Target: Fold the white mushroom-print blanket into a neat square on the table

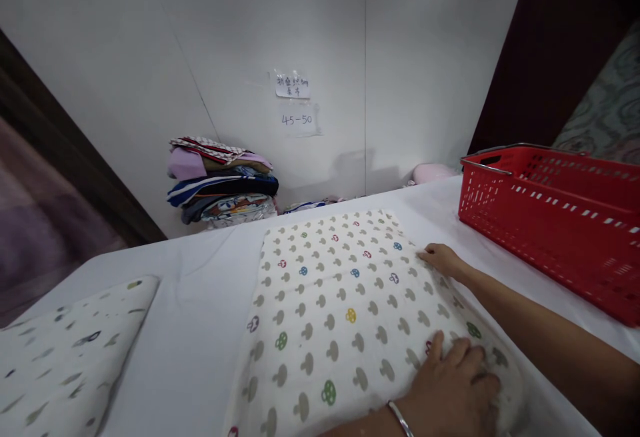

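Observation:
A white cloth [340, 297] printed with grey and coloured mushrooms lies spread in a folded rectangle on the table in front of me. At its right edge, my right hand [445, 260] pinches the fabric near the far corner. My left hand [453, 380], with a silver bracelet at the wrist, reaches across the near part of the cloth. Its fingers are spread and rest on the fabric near the right edge. The cloth's nearest edge runs out of view at the bottom.
Another folded white patterned cloth [75, 350] lies at the left on the white-covered table [190, 330]. A red perforated basket [550, 224] stands at the right. Behind the table's far edge rises a stack of folded fabrics [225, 184], beside a wall bearing paper notes [299, 119].

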Motion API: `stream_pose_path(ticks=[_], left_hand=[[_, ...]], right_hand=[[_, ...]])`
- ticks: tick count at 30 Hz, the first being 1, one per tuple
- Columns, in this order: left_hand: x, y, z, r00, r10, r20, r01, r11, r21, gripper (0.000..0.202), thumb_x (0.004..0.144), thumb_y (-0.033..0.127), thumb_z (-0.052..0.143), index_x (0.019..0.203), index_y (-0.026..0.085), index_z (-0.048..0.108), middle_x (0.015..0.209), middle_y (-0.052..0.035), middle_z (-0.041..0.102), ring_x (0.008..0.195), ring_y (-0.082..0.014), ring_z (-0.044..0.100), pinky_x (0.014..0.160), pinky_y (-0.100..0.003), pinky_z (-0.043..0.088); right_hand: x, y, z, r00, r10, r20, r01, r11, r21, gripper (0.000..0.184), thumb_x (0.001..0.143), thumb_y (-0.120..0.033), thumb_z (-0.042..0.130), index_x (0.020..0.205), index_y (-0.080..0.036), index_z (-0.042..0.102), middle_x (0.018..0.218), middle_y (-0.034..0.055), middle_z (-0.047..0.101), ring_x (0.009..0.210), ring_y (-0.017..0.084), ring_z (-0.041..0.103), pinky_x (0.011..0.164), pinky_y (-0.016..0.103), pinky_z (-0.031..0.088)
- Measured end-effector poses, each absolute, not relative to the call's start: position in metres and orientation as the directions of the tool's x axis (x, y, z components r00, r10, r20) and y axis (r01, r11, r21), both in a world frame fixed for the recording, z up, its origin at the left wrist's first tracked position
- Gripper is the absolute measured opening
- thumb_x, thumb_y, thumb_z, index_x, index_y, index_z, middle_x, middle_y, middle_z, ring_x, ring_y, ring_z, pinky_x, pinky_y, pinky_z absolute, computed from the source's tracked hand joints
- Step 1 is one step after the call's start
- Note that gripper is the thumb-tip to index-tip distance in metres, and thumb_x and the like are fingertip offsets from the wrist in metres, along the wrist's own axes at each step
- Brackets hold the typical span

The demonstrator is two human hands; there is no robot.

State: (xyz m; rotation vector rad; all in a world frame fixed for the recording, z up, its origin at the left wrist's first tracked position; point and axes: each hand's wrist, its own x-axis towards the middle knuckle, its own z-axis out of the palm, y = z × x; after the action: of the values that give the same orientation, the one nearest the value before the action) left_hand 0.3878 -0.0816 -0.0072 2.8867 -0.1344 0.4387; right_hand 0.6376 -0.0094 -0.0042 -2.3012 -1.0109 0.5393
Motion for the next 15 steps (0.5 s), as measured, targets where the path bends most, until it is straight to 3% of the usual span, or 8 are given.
stream_pose_path(ticks=[6, 15], left_hand=[[0.387, -0.083, -0.004, 0.961, -0.033, 0.276, -0.107, -0.96, 0.259, 0.036, 0.095, 0.035, 0.027, 0.116, 0.019, 0.051, 0.137, -0.0067, 0.04, 0.128, -0.022, 0.028, 0.105, -0.047, 0.02], [0.389, -0.083, -0.002, 0.971, -0.031, 0.238, -0.099, -0.956, 0.278, 0.036, 0.093, 0.038, 0.033, 0.12, 0.019, 0.049, 0.137, -0.006, 0.039, 0.129, -0.0221, 0.024, 0.106, -0.048, 0.021]], right_hand=[[0.641, -0.03, 0.011, 0.475, 0.79, -0.388, 0.376, -0.581, -0.722, 0.044, 0.064, -0.062, 0.061, 0.068, -0.018, 0.054, 0.055, -0.0021, 0.046, 0.05, 0.01, 0.041, 0.048, 0.024, 0.033], [0.645, -0.07, 0.02, 0.225, 0.794, -0.566, 0.198, -0.605, -0.771, 0.046, 0.06, -0.061, 0.067, 0.068, -0.017, 0.055, 0.053, -0.0016, 0.051, 0.045, 0.008, 0.04, 0.04, 0.021, 0.028]])
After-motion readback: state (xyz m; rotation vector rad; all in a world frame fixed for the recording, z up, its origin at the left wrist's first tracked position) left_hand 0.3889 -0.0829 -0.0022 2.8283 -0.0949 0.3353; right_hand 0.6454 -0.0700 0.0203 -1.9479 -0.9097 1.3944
